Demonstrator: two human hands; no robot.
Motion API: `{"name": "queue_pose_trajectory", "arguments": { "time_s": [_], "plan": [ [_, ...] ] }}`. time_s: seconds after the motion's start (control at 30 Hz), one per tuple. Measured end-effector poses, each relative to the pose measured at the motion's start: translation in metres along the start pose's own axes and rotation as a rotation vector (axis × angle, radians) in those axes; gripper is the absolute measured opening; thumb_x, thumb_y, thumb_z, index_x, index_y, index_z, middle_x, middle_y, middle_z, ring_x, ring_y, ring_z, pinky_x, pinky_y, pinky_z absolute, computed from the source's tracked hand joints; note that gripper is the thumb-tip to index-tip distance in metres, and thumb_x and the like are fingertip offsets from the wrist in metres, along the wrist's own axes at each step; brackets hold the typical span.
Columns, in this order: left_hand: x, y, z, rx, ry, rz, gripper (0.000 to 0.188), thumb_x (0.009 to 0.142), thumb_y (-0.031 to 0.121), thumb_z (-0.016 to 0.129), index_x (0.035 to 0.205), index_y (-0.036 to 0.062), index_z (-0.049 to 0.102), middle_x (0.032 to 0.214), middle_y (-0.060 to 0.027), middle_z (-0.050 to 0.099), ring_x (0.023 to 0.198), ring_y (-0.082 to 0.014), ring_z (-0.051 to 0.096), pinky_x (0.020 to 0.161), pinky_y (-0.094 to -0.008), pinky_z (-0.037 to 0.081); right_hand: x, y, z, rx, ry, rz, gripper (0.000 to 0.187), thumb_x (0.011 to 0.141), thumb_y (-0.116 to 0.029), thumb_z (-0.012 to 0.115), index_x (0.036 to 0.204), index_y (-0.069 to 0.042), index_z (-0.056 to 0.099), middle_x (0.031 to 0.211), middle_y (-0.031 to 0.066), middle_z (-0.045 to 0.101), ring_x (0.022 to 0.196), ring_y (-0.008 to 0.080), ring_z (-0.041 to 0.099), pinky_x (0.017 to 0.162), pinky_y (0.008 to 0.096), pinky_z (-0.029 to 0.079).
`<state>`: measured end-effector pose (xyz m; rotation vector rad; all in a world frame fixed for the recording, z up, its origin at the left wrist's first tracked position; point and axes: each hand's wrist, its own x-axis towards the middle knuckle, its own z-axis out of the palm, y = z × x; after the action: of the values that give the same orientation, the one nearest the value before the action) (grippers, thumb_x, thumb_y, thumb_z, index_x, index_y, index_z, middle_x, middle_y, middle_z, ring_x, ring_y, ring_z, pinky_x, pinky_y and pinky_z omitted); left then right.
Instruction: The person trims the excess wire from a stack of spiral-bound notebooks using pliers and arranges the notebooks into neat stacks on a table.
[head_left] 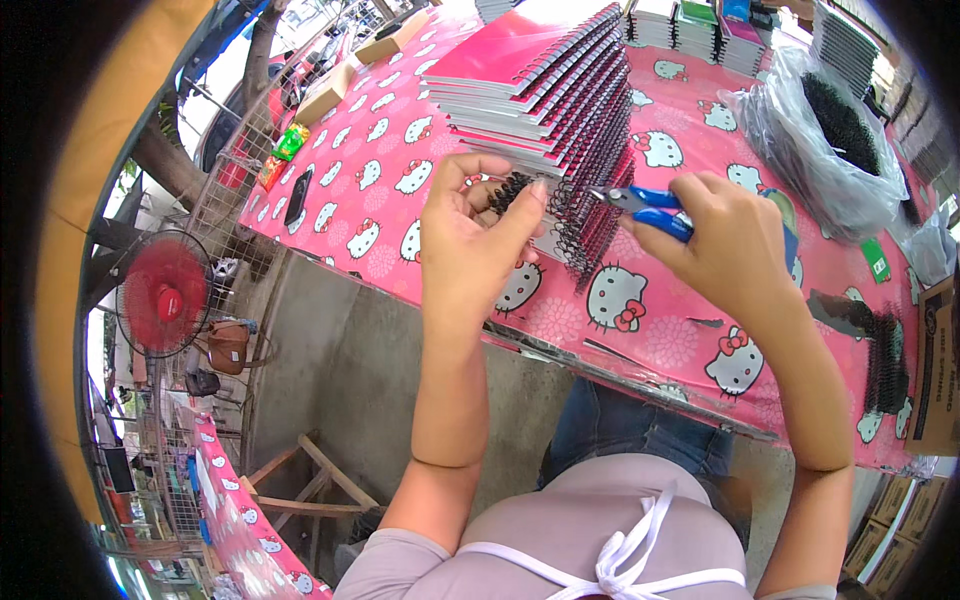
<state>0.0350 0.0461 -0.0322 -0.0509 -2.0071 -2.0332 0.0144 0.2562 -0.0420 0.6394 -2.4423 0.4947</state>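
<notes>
Spiral-bound notebooks (540, 85) lie fanned in a stepped stack on the pink cartoon-print tablecloth (380, 170), their black wire coils (590, 190) facing the person. Left hand (470, 235): fingers closed in a pinch on the near end of one coil, thumb pressed against the wire. Right hand (725, 240): wrapped around blue-handled pliers (640, 205), whose tip meets the same coil end. The wire is judged thin, springy and easily bent, so it is best gripped close to its cut end; the covers look light and slick, liable to slide off one another. At right, a clear plastic bag (830, 135) holds more black coils. A red fan (165, 295) stands below the table's left edge. The plier jaws are hidden among the loops, and whether they are closed cannot be told.
</notes>
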Motion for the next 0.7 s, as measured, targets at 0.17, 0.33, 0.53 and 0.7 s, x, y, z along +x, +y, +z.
{"name": "queue_pose_trajectory", "arguments": {
  "time_s": [0.17, 0.33, 0.53, 0.7],
  "plan": [
    [0.001, -0.005, 0.011, -0.003, -0.037, 0.023, 0.039, 0.078, 0.003, 0.075, 0.107, 0.0018, 0.048, 0.082, -0.0101, 0.065, 0.061, -0.0096, 0.059, 0.045, -0.0202, 0.043, 0.007, 0.009, 0.012, 0.000, 0.050, -0.077, 0.045, 0.073, -0.046, 0.072, 0.074, -0.003, 0.062, 0.065, 0.0128, 0.061, 0.060, 0.0302, 0.063, 0.055, 0.0411, 0.050],
    [0.002, -0.007, 0.001, 0.011, 0.000, -0.019, 0.042, 0.077, 0.004, 0.076, 0.108, 0.0018, 0.047, 0.084, -0.0113, 0.065, 0.063, -0.0099, 0.059, 0.046, -0.0206, 0.044, -0.002, 0.006, 0.011, 0.020, -0.120, 0.073, 0.045, 0.073, -0.047, 0.071, 0.074, -0.003, 0.062, 0.067, 0.0120, 0.061, 0.062, 0.0294, 0.063, 0.056, 0.0398, 0.049],
    [-0.001, -0.009, 0.010, 0.042, 0.019, -0.010, 0.042, 0.077, 0.005, 0.076, 0.108, 0.0013, 0.048, 0.084, -0.0110, 0.066, 0.064, -0.0109, 0.060, 0.047, -0.0213, 0.043, 0.001, 0.008, 0.020, 0.004, 0.058, -0.055, 0.045, 0.074, -0.048, 0.069, 0.074, -0.003, 0.062, 0.068, 0.0126, 0.063, 0.062, 0.0299, 0.064, 0.056, 0.0401, 0.050],
    [0.002, -0.014, 0.003, 0.054, 0.003, -0.069, 0.045, 0.077, 0.007, 0.077, 0.110, -0.0004, 0.047, 0.083, -0.0106, 0.066, 0.064, -0.0108, 0.060, 0.047, -0.0212, 0.043, -0.002, 0.004, 0.019, 0.015, -0.189, 0.068, 0.046, 0.074, -0.049, 0.069, 0.075, -0.003, 0.062, 0.069, 0.0124, 0.063, 0.062, 0.0294, 0.064, 0.055, 0.0396, 0.050]
  ]
}}
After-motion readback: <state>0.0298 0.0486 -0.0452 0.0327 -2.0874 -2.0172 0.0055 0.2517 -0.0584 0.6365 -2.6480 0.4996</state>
